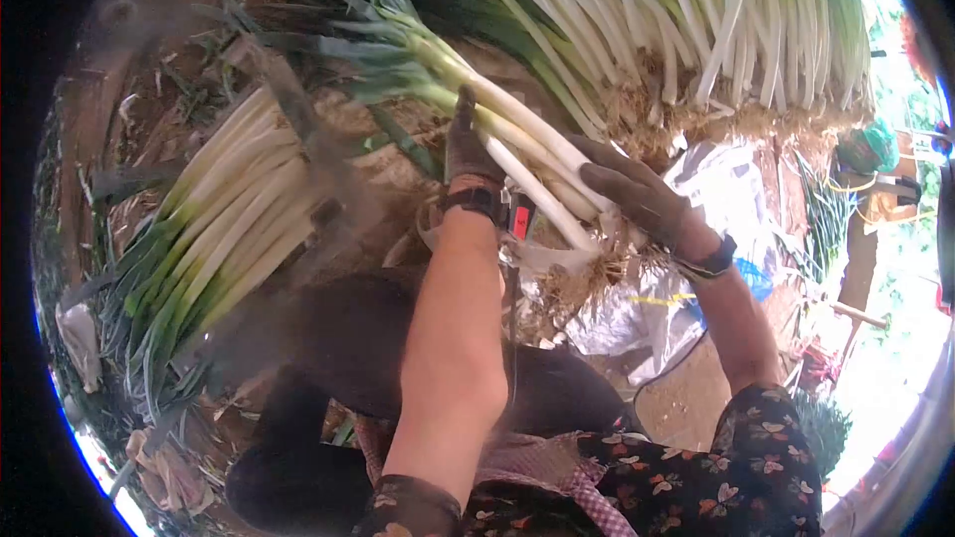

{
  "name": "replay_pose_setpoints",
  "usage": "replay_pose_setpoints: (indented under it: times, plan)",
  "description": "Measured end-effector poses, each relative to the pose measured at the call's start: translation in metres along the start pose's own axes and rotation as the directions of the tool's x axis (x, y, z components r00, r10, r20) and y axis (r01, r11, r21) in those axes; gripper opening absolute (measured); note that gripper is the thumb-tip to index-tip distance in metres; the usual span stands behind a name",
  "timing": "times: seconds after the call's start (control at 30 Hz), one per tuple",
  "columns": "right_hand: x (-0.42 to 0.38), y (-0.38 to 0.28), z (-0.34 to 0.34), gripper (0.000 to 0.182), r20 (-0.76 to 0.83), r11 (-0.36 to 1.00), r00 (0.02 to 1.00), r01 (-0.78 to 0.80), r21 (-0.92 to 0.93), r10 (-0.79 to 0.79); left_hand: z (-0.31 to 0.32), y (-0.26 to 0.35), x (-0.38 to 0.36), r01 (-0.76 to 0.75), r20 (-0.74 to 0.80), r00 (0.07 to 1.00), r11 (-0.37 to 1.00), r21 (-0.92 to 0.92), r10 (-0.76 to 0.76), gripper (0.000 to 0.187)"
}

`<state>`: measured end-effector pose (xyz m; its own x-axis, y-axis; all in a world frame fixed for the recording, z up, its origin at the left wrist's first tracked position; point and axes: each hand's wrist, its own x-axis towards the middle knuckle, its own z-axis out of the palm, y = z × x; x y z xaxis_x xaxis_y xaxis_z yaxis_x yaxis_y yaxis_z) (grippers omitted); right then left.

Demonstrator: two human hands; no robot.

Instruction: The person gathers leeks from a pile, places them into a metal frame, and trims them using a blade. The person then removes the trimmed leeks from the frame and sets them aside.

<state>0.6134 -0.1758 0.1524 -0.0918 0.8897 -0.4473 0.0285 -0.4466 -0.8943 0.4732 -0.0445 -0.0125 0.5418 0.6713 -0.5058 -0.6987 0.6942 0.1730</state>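
A small bunch of leeks (pixel 542 149) lies slantwise in front of me, green leaves at the upper left and shaggy roots (pixel 582 283) at the lower right. Gloved in dark cloth, my left hand (pixel 472 144) is closed around the bunch just below the leaves, thumb showing on top. My right hand (pixel 637 194), also gloved, wraps the white stalks from the right, close to the roots. Its fingertips are partly hidden. Beside my left wrist is a black object with a red label (pixel 520 221), whose kind I cannot make out.
A large row of leeks (pixel 716 30) stands at the upper right, roots toward me. Another pile of pale-stemmed leeks (pixel 234 209) lies at the left. White plastic sheeting (pixel 711 184) is on the right. Leaf scraps litter the ground; smudges blur the left side.
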Motion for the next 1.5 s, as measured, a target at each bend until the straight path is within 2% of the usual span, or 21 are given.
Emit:
replay_pose_setpoints:
  times: [0.27, 0.33, 0.37, 0.47, 0.53, 0.6, 0.63, 0.67, 0.7, 0.8, 0.87, 0.9, 0.93, 0.97, 1.03, 1.17, 1.23, 1.37, 1.4, 1.47, 1.5]
  plan:
    - [-0.038, 0.067, 0.038, 0.047, -0.615, 0.919, 0.773, 0.342, 0.194, -0.158, 0.007, -0.008, 0.020, -0.060, 0.050, 0.997, 0.998, 0.013, 0.059, 0.071]
    - [-0.021, 0.055, 0.042, 0.077, -0.631, 0.939, 0.699, 0.302, -0.166, -0.336, 0.003, -0.009, 0.021, -0.034, 0.062, 0.998, 0.999, 0.043, 0.031, 0.089]
    - [-0.003, 0.047, 0.046, 0.042, -0.723, 0.911, 0.583, 0.381, -0.159, -0.370, 0.001, -0.009, 0.021, -0.038, 0.060, 0.998, 0.998, 0.045, 0.035, 0.089]
    - [0.021, 0.043, 0.037, 0.043, -0.607, 0.831, 0.594, 0.213, -0.515, -0.528, 0.000, -0.007, 0.025, -0.077, 0.065, 0.995, 0.994, 0.074, 0.072, 0.091]
    - [0.044, 0.054, 0.031, 0.033, -0.626, 0.824, 0.541, 0.288, -0.489, -0.561, -0.001, -0.007, 0.030, -0.098, 0.068, 0.994, 0.988, 0.117, 0.091, 0.093]
    - [0.060, 0.052, 0.043, 0.036, -0.792, 0.807, 0.436, 0.579, -0.117, -0.427, -0.002, -0.006, 0.031, -0.126, 0.070, 0.990, 0.991, 0.049, 0.123, 0.089]
    - [0.066, 0.048, 0.042, 0.035, -0.819, 0.785, 0.526, 0.598, 0.164, -0.229, -0.004, -0.005, 0.029, -0.159, 0.117, 0.980, 0.987, -0.014, 0.160, 0.083]
    - [0.068, 0.051, 0.040, 0.035, -0.815, 0.783, 0.532, 0.599, 0.170, -0.230, -0.007, -0.003, 0.027, -0.192, 0.162, 0.966, 0.978, -0.077, 0.202, 0.076]
    - [0.069, 0.060, 0.035, 0.035, -0.752, 0.741, 0.592, 0.636, 0.215, -0.290, -0.018, -0.007, 0.028, -0.604, 0.352, 0.797, 0.659, 0.450, 0.490, 0.060]
    - [0.076, 0.069, 0.025, 0.042, -0.742, 0.616, 0.612, 0.704, 0.353, -0.275, -0.026, -0.010, 0.030, -0.394, 0.257, 0.898, 0.912, 0.114, 0.356, 0.048]
    - [0.058, 0.061, 0.026, 0.059, -0.509, 0.787, 0.645, 0.606, -0.113, -0.570, -0.030, -0.008, 0.031, -0.292, 0.150, 0.948, 0.955, 0.047, 0.282, 0.042]
    - [0.059, 0.036, 0.012, 0.078, -0.294, 0.892, 0.949, 0.227, 0.391, -0.113, -0.037, -0.007, 0.032, -0.420, 0.165, 0.907, 0.821, 0.387, 0.387, 0.037]
    - [0.062, 0.024, 0.012, 0.078, -0.284, 0.895, 0.952, 0.223, 0.387, -0.114, -0.044, -0.006, 0.034, -0.477, 0.211, 0.856, 0.564, 0.674, 0.472, 0.033]
    - [0.063, 0.017, 0.013, 0.083, -0.227, 0.994, 0.968, 0.108, -0.002, -0.106, -0.048, -0.004, 0.030, -0.477, 0.205, 0.855, 0.566, 0.672, 0.477, 0.033]
    - [0.073, 0.027, 0.006, 0.094, -0.108, 0.860, 0.993, -0.006, -0.510, -0.057, -0.053, -0.001, 0.024, -0.397, 0.298, 0.828, 0.120, 0.910, 0.475, 0.030]
    - [0.088, 0.027, 0.003, 0.083, -0.148, 0.717, 0.986, -0.158, -0.679, 0.077, -0.043, 0.010, 0.009, -0.368, 0.390, 0.760, -0.151, 0.918, 0.520, 0.037]
    - [0.091, 0.022, -0.001, 0.055, -0.148, 0.769, 0.973, -0.231, -0.595, 0.177, -0.049, 0.013, 0.009, -0.236, 0.412, 0.823, -0.424, 0.874, 0.391, 0.044]
    - [0.098, 0.033, -0.033, 0.038, -0.189, 0.738, 0.975, -0.215, -0.640, 0.120, -0.049, 0.016, 0.020, -0.293, 0.282, 0.891, -0.024, 0.956, 0.356, 0.030]
    - [0.100, 0.040, -0.044, 0.038, -0.194, 0.736, 0.974, -0.214, -0.642, 0.114, -0.038, 0.019, 0.013, -0.301, 0.290, 0.889, -0.026, 0.953, 0.355, 0.030]
    - [0.108, 0.056, -0.071, 0.029, 0.201, 0.381, 0.939, 0.301, -0.874, -0.280, -0.021, 0.028, -0.004, -0.269, 0.314, 0.920, -0.206, 0.941, 0.235, 0.030]
    - [0.112, 0.051, -0.069, 0.029, 0.202, 0.379, 0.937, 0.304, -0.874, -0.285, -0.036, 0.020, 0.008, -0.271, 0.318, 0.918, -0.210, 0.939, 0.237, 0.030]
